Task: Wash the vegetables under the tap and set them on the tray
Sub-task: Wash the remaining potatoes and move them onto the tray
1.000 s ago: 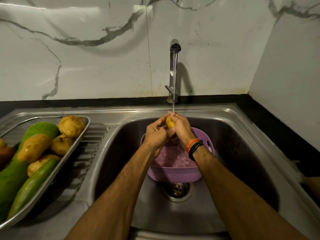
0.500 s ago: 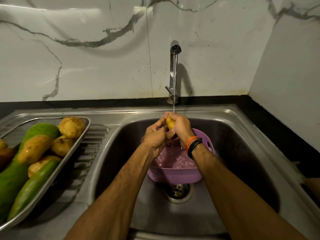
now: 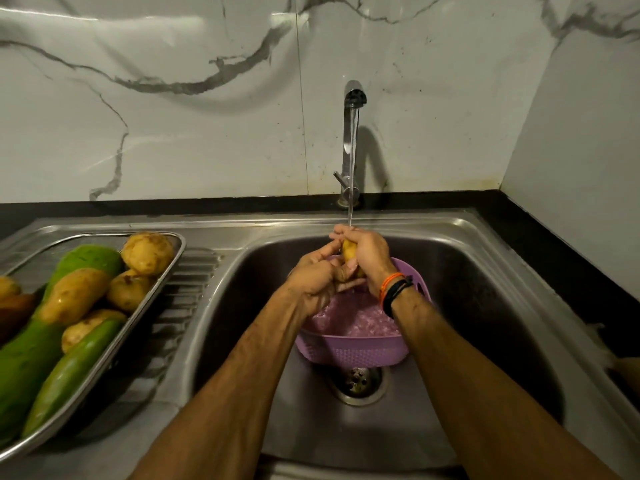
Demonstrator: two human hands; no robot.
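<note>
While the tap [image 3: 352,133] runs a thin stream onto it, a small yellow potato [image 3: 349,251] is held over the purple colander [image 3: 349,348] in the sink [image 3: 485,271]. Both hands close round the potato: the right hand [image 3: 369,252] wraps it from 2 o'clock, and the left hand [image 3: 320,277] cups it from 8 o'clock, fingers curled beneath. Only a sliver shows between the grips; its long axis seems to run near upright, upper end toward 12 o'clock under the stream. Away at 9 o'clock, well apart on the drainboard, the tray [image 3: 156,308] carries washed potatoes and long green vegetables. Judging by this, the left hand is nearer the tray, so the carry across likely falls to it.
</note>
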